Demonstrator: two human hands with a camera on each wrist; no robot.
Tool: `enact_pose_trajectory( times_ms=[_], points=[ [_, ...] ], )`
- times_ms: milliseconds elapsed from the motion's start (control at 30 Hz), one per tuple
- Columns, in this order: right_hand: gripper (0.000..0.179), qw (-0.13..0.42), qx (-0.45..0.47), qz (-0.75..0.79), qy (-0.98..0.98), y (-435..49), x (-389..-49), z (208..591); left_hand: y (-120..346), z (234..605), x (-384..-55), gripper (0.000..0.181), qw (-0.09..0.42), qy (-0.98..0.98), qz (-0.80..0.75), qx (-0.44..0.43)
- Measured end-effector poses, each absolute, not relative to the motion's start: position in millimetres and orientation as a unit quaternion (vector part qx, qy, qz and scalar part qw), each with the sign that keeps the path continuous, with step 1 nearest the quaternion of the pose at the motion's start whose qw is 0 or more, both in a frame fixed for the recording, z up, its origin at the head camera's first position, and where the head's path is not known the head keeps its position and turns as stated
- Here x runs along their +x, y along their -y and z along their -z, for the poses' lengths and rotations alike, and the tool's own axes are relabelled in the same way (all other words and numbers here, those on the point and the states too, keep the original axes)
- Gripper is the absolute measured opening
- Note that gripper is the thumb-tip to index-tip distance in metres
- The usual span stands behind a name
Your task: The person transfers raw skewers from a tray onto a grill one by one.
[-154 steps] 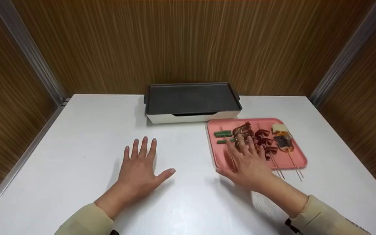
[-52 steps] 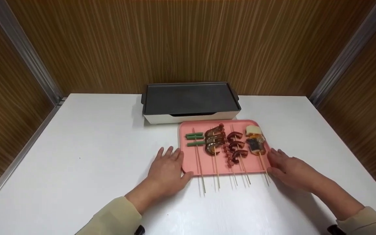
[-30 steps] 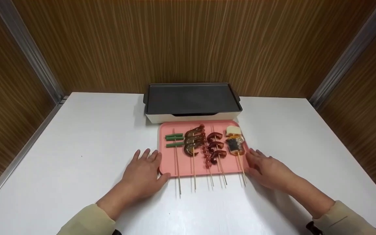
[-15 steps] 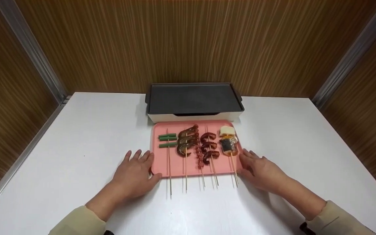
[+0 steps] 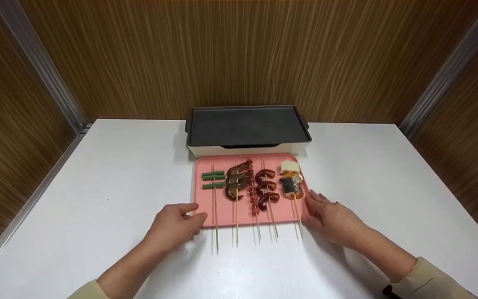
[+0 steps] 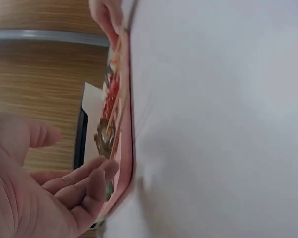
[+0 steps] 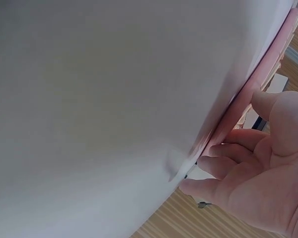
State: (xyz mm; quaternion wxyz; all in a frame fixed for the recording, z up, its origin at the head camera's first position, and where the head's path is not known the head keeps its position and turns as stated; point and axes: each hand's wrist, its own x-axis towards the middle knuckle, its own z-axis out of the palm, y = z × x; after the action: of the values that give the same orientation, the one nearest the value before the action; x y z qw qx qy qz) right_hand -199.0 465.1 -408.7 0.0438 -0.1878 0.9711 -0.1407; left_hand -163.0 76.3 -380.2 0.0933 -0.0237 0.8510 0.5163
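A pink tray [image 5: 206, 211] lies on the white table in front of the griddle, with skewers pointing toward the near side. From left to right these carry green vegetable sticks [image 5: 213, 180], brown shrimp [image 5: 237, 182], small red pieces [image 5: 254, 199], dark red curled tentacles [image 5: 267, 187], and a fish chunk [image 5: 291, 185] below a white block [image 5: 289, 167]. My left hand [image 5: 171, 227] is at the tray's front left corner, thumb apart from loosely bent fingers, nothing between them. Along the tray's right side, my right hand [image 5: 338, 222] touches the edge with relaxed fingers, thumb near the front corner.
A dark flat griddle [image 5: 250, 126] on a white base stands at the back middle of the table [image 5: 110, 232], just behind the tray. Wood-grain panels [image 5: 239, 54] rise at the back and both sides. Skewer ends stick out past the tray's front rim.
The tray has slid left from the right side to the middle, between both hands. In the last half second, my left hand has come off its left edge, fingers bending. The right hand stays put.
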Motion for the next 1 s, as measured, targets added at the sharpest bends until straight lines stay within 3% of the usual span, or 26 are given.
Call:
enact_pose_trajectory(
  times_ms=[167,367,800,1000],
  points=[
    [0.066,0.046,-0.185,0.141,-0.972,-465.3,-198.9,408.2,-78.3,381.4,-164.0,0.059,0.215,-0.75,-0.618,-0.1],
    [0.066,0.041,-0.188,0.147,-0.97,-465.4,-198.9,408.2,-83.1,387.8,-163.1,0.063,0.275,-0.691,-0.656,-0.126],
    [0.066,0.038,-0.198,0.155,-0.967,-466.3,-198.9,410.1,-99.7,401.6,-165.3,0.074,0.277,-0.641,-0.702,-0.141],
    [0.064,0.03,-0.206,0.152,-0.966,-467.1,-199.0,409.0,-99.1,403.3,-166.6,0.061,0.256,-0.646,-0.707,-0.133]
  ],
)
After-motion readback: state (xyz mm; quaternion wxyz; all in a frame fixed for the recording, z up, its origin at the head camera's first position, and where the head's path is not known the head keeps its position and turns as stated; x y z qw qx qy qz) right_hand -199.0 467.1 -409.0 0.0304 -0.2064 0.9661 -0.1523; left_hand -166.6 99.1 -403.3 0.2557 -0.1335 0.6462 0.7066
